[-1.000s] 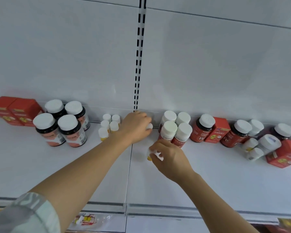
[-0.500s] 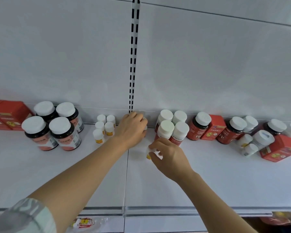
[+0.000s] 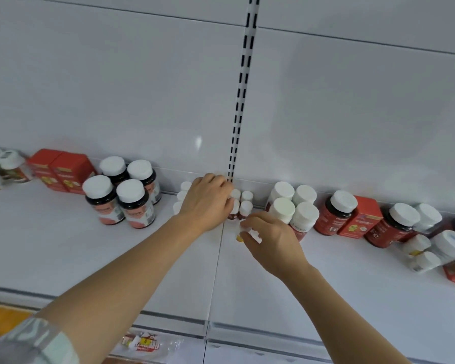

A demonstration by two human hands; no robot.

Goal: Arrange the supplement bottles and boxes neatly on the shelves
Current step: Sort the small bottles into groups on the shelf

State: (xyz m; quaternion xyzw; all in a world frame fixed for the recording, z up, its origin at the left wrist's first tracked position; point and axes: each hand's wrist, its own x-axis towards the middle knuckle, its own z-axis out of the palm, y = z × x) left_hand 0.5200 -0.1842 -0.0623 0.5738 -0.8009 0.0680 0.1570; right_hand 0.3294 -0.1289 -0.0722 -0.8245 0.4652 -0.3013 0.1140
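Right hand point(image 3: 271, 244) pinching a small white bottle point(image 3: 243, 233), yellow on its label, fingertips curled round the cap, just above the shelf point(image 3: 90, 258) near the centre seam. Left hand point(image 3: 206, 203) reaching to the back, fingers curled over a cluster of small white-capped bottles point(image 3: 246, 203), grip touching the nearest one; whether clamped on it, cannot tell. More tiny bottles point(image 3: 180, 199) peeking out on the far side of that hand. Further left, four dark bottles point(image 3: 121, 191) with white caps in a tight square, then two red boxes point(image 3: 59, 170) against the back panel. Right of the grip, four white bottles point(image 3: 292, 206) grouped, then red bottles point(image 3: 335, 214) and a red box point(image 3: 360, 216), looser and tilted toward the far end.
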